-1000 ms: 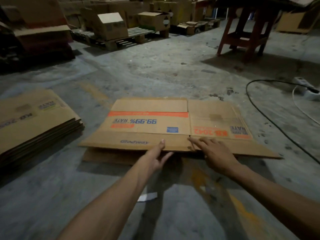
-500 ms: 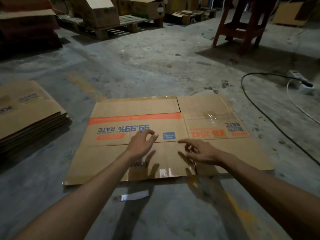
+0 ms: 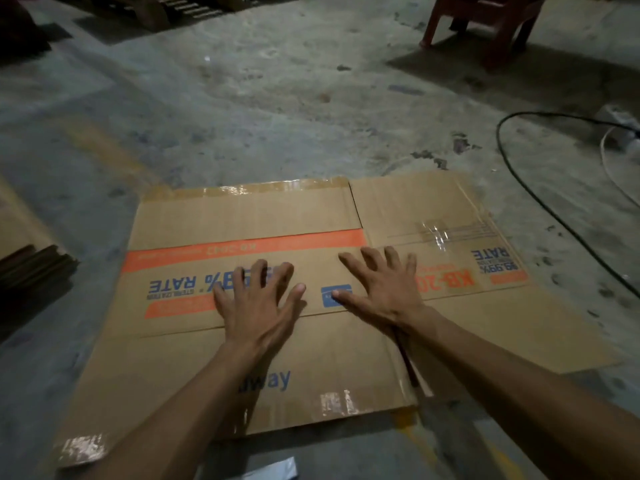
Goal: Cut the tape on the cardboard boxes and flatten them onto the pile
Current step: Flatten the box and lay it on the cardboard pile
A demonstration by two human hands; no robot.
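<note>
A flattened brown cardboard box [image 3: 242, 216] with an orange band and blue print lies on the concrete floor in front of me. Shiny tape remnants cling to its far edge and near corners. My left hand [image 3: 258, 301] presses flat on the printed panel with fingers spread. My right hand [image 3: 379, 284] presses beside it, fingers spread across the fold between two panels. The pile of flattened boxes [image 3: 31, 258] shows only as a corner at the left edge.
A black cable [image 3: 540, 199] curves over the floor at the right, near a white power strip [image 3: 620, 116]. Red furniture legs [image 3: 485, 26] stand at the far right. Wooden pallets [image 3: 166, 5] lie at the far left. A tape scrap [image 3: 273, 467] lies by my arms.
Both hands have moved forward from the box's near edge onto its printed panel and spread flat. The near flap has folded down level, and my view has tipped lower and closer.
</note>
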